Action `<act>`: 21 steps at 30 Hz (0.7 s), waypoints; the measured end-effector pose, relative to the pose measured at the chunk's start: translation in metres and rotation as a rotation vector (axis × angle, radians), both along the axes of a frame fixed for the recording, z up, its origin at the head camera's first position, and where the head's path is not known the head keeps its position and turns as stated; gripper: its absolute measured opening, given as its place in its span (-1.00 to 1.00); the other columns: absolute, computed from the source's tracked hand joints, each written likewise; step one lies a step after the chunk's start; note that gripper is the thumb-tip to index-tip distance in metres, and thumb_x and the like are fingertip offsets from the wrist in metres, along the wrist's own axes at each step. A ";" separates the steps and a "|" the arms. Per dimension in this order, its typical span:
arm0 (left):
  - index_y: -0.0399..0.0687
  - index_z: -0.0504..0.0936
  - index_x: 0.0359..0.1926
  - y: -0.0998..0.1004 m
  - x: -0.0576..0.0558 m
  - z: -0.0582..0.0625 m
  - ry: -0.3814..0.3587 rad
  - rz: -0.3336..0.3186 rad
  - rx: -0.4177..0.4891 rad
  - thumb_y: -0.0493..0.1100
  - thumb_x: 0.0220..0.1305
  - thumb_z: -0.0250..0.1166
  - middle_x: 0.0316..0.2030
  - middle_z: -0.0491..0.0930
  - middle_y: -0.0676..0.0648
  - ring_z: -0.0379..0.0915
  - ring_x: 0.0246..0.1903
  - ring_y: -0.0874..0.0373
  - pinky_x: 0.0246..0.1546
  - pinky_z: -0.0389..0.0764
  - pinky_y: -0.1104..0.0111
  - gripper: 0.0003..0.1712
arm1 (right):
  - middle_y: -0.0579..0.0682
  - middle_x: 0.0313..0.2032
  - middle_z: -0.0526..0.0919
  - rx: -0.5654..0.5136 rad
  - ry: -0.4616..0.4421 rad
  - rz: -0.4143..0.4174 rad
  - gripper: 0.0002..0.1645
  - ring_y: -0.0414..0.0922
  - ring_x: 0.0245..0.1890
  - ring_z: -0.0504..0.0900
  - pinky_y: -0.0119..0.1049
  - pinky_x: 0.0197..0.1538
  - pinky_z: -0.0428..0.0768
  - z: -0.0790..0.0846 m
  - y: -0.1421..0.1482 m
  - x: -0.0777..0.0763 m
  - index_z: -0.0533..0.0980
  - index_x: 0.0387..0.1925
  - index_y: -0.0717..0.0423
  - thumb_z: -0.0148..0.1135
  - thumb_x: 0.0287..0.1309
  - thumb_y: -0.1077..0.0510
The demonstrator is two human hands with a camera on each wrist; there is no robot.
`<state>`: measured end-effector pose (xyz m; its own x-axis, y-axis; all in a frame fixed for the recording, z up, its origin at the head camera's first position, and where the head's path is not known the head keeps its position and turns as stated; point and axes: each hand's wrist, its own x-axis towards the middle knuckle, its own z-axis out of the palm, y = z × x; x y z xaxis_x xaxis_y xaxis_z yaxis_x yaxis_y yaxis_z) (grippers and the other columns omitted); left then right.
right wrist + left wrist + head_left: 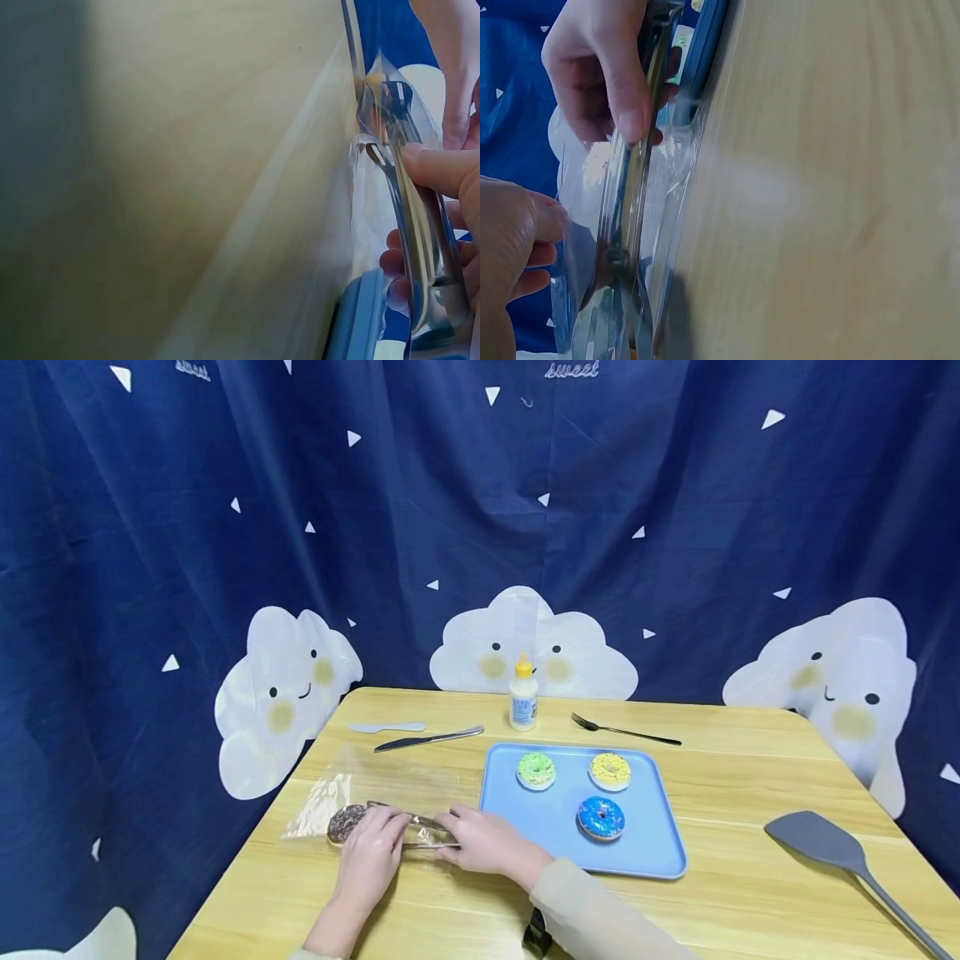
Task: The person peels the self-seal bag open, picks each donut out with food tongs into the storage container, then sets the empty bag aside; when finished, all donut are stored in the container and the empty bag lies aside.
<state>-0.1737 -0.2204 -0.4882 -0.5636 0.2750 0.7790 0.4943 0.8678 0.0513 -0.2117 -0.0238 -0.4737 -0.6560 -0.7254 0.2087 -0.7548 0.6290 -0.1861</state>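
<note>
A brown doughnut with dark sprinkles (346, 823) lies at the left, in or under a clear plastic bag (322, 802); which one is hard to tell. My right hand (480, 842) grips metal tongs (626, 202) whose slotted, fork-like ends reach into the bag. Its thumb presses along one tong arm in the right wrist view. Beside the doughnut, my left hand (369, 860) pinches the bag's edge between thumb and fingers. Part of the doughnut and the tong ends are hidden behind the left hand in the head view.
A blue tray (517, 818) carries green (536, 772), yellow (610, 772) and blue (600, 818) doughnuts. Behind are a glue-like bottle (523, 697), a fork (626, 730), a dark-bladed knife (429, 739) and a pale knife (386, 727). A grey spatula (817, 839) lies right.
</note>
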 end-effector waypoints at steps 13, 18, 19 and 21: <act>-0.21 0.68 -0.38 -0.002 0.000 -0.003 -0.004 0.035 0.005 -0.38 -0.09 0.33 -0.38 0.56 -0.04 0.48 -0.34 0.06 -0.39 0.62 0.26 -0.84 | -0.09 -0.28 0.49 0.000 -0.003 -0.028 -0.46 -0.24 -0.41 0.49 -0.43 -0.43 0.54 -0.003 -0.018 -0.011 0.48 0.05 0.04 0.23 0.12 -0.17; -0.20 0.68 -0.39 -0.003 0.000 -0.004 0.010 0.031 -0.010 -0.43 -0.16 0.39 -0.39 0.57 -0.04 0.49 -0.35 0.06 -0.42 0.62 0.25 -0.79 | -0.10 -0.25 0.51 0.017 0.024 -0.033 -0.50 -0.23 -0.35 0.53 -0.41 -0.37 0.58 -0.004 -0.021 -0.012 0.49 0.04 0.04 0.22 0.15 -0.14; -0.20 0.68 -0.39 -0.003 0.000 -0.004 0.007 0.032 -0.011 -0.43 -0.17 0.39 -0.39 0.57 -0.04 0.49 -0.35 0.05 -0.41 0.62 0.25 -0.79 | -0.10 -0.24 0.52 0.019 0.027 -0.034 -0.51 -0.22 -0.33 0.55 -0.40 -0.36 0.59 -0.004 -0.021 -0.012 0.49 0.03 0.04 0.21 0.15 -0.13; -0.20 0.68 -0.39 -0.003 0.000 -0.004 -0.002 0.036 -0.012 -0.43 -0.18 0.40 -0.38 0.57 -0.04 0.49 -0.35 0.05 -0.40 0.62 0.24 -0.78 | -0.10 -0.23 0.52 0.016 0.031 -0.031 -0.54 -0.21 -0.32 0.56 -0.40 -0.34 0.59 -0.004 -0.022 -0.012 0.49 0.01 0.05 0.21 0.17 -0.11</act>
<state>-0.1736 -0.2236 -0.4918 -0.5750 0.2639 0.7744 0.4623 0.8857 0.0414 -0.2236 -0.0453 -0.4773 -0.6719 -0.7080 0.2176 -0.7399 0.6551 -0.1530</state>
